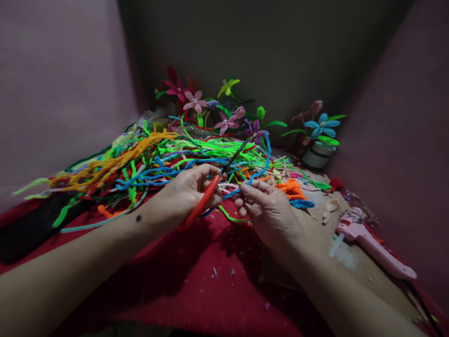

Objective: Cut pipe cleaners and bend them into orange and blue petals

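Note:
My left hand (193, 191) is closed around red-handled scissors (205, 199), seen nearly edge-on, with their thin dark blades pointing up and away to the right. In my right hand (268, 206), the thumb and forefinger pinch a blue pipe cleaner (260, 174). One end of it curves up past the blade tips. Its other part runs left from my right fingers toward my left hand, where its end is partly hidden. Just beyond both hands lies a big heap of colored pipe cleaners (210, 150), mostly green, blue and orange.
Pipe-cleaner flowers (195, 101) stand behind the heap. A blue flower (322, 124) rises by a small pale jar (318, 155). Right of my hands are an orange bundle (292, 188) and a pink glue gun (372, 243) on cardboard. Scraps dot the red cloth (224, 299).

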{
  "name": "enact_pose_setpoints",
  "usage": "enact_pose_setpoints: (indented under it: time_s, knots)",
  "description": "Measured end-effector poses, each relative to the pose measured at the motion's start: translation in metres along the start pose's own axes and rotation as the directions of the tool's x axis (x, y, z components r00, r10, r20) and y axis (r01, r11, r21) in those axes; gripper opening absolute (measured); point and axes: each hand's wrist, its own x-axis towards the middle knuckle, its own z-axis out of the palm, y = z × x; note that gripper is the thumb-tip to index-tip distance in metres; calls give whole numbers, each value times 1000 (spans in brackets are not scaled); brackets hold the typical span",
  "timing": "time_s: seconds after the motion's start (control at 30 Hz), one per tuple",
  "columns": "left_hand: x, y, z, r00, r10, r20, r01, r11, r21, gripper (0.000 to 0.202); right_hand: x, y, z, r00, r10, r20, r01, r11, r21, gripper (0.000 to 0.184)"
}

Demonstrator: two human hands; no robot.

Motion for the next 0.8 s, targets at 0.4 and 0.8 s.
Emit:
enact_pose_setpoints:
  time_s: [0.4, 0.8]
  knots:
    - [2, -1, 3, 999, 48, 7, -48, 998, -31, 44, -6, -1, 4, 999, 15, 30, -14, 998, -57, 14]
    - [-6, -18, -14, 813, 554, 180, -376, 264, 888, 29, 3, -9, -2, 972, -176, -156, 171, 984, -47, 14]
